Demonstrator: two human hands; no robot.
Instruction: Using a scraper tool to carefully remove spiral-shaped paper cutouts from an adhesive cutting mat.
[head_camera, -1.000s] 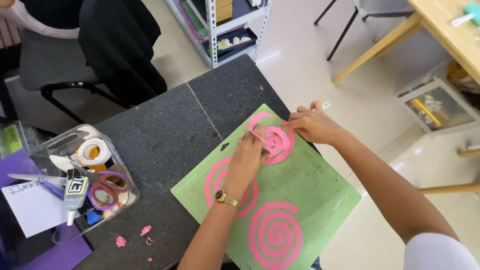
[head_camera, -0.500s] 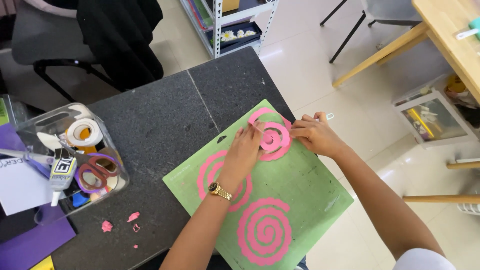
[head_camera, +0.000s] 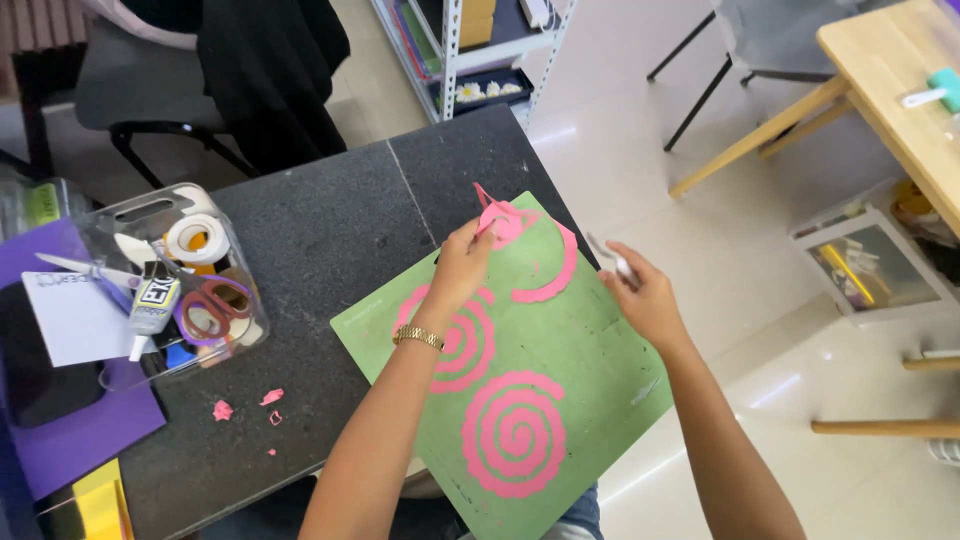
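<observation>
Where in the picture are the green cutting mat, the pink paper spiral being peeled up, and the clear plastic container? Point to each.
green cutting mat (head_camera: 600, 360), head view, bare green area right of centre.
pink paper spiral (head_camera: 503, 222), head view, lifted coil at the left hand's fingertips.
clear plastic container (head_camera: 140, 210), head view, its top handle.

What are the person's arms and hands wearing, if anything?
Both forearms are bare, with no sleeves showing as far as the picture reaches, and no gloves. The left hand has a gold-coloured metal wristwatch on its wrist. The right hand and its wrist show no jewellery. Rings are too small to tell.
</observation>
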